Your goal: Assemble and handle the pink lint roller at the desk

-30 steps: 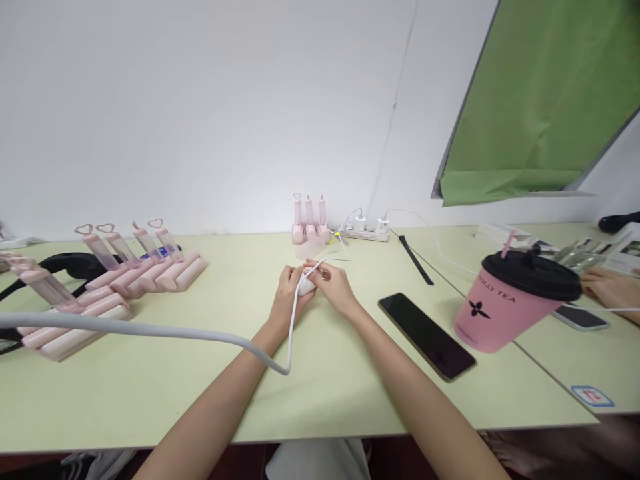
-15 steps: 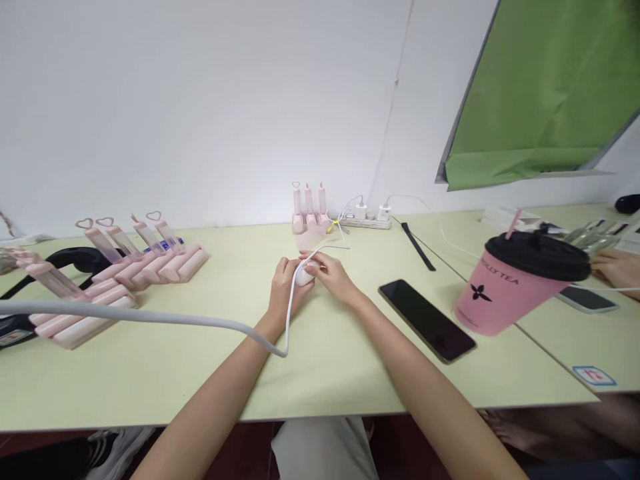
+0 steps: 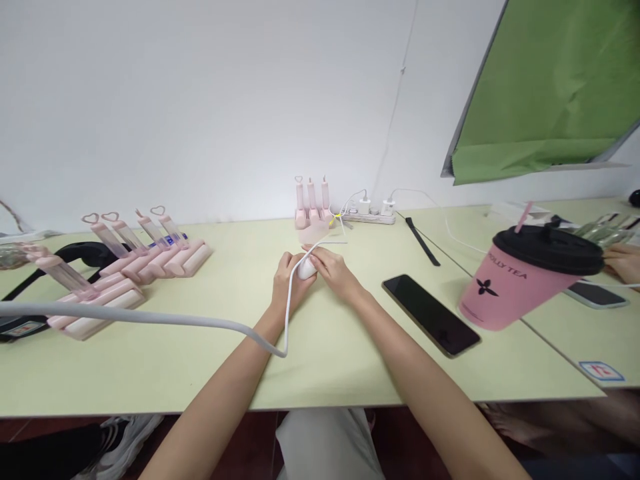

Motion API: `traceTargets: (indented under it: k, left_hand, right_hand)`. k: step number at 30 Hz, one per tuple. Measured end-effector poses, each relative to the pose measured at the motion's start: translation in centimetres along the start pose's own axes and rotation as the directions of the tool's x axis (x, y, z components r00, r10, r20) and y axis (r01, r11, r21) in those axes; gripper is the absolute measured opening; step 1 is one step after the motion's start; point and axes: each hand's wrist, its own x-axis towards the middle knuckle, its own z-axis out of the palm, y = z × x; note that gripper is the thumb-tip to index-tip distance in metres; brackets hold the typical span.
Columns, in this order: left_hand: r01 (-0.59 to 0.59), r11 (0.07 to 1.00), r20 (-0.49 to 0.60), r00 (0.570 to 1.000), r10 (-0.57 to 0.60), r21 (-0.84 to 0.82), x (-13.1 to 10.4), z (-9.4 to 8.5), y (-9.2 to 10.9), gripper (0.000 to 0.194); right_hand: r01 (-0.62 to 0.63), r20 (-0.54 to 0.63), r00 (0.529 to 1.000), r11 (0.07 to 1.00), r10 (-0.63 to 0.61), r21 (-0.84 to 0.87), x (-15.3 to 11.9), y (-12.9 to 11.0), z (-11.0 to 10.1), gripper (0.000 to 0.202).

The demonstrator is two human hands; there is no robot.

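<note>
White wall (image 3: 200, 100), pale green table (image 3: 175, 360)

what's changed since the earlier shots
Mostly the camera view: the scene sits slightly higher and further right in frame. Nothing visibly taken up or let go. The left hand and right hand still hold the rounded white piece; smartphone and pink drink cup stay put.
</note>
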Motion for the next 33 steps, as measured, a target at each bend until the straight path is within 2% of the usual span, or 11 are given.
traceTargets:
  k: [7,12,15,16,18,20,22,23,26,30,33]
  left_hand:
    - [0.027,1.0,0.054,0.998,-0.027,0.009,0.0,0.5,0.1,0.023]
    - [-0.016,1.0,0.075,0.997,0.014,0.021,-0.3,0.5,0.7,0.023]
    - [-0.094,0.995,0.027,0.995,0.095,-0.023,-1.3,-0.8,2.2,0.034]
    - [-0.127,0.991,0.018,0.992,0.128,-0.045,-1.6,-1.3,2.6,0.038]
    - [-0.151,0.985,-0.016,0.988,0.15,-0.085,-1.6,-2.0,3.0,0.036]
    - [0.007,0.999,-0.124,0.992,-0.011,-0.038,-1.1,-2.3,2.6,0.034]
    - [0.14,0.988,-0.106,0.985,-0.134,0.058,-0.4,-2.1,1.8,0.038]
    - [0.155,0.982,-0.031,0.988,-0.153,0.105,-0.2,-1.9,1.3,0.041]
    - [0.046,0.979,0.22,0.971,-0.09,0.197,-0.2,-1.1,0.3,0.051]
    - [-0.1,0.98,0.348,0.937,0.034,0.172,-0.7,-0.5,-0.4,0.07]
    - [-0.006,0.985,0.286,0.957,-0.045,0.172,-0.6,-0.6,-1.7,0.083]
  right_hand:
    - [0.117,0.178,0.981,0.955,-0.07,-0.272,-0.5,0.0,-1.2,0.04]
    - [0.102,0.186,0.981,0.954,-0.05,-0.28,-0.7,0.9,-1.5,0.04]
    - [-0.082,-0.022,0.997,0.979,0.079,-0.184,-1.4,3.7,-3.4,0.042]
    - [-0.202,-0.158,0.971,0.971,0.181,-0.131,-1.7,4.7,-4.3,0.044]
    - [-0.335,-0.256,0.914,0.941,0.314,-0.043,-2.0,6.0,-5.6,0.05]
    - [-0.37,-0.328,0.868,0.926,0.372,0.072,-1.9,6.1,-5.7,0.044]
    - [-0.412,-0.223,0.869,0.895,0.442,0.169,-1.6,5.2,-4.4,0.033]
    - [-0.419,-0.109,0.886,0.88,0.45,0.223,-1.4,4.5,-3.5,0.029]
    - [-0.411,0.151,0.911,0.81,0.384,0.419,-1.3,3.1,-0.9,0.047]
    - [-0.451,0.163,0.888,0.747,0.43,0.487,-1.9,3.6,-0.2,0.06]
    - [-0.497,0.128,0.862,0.77,0.49,0.4,-2.4,4.5,-0.7,0.048]
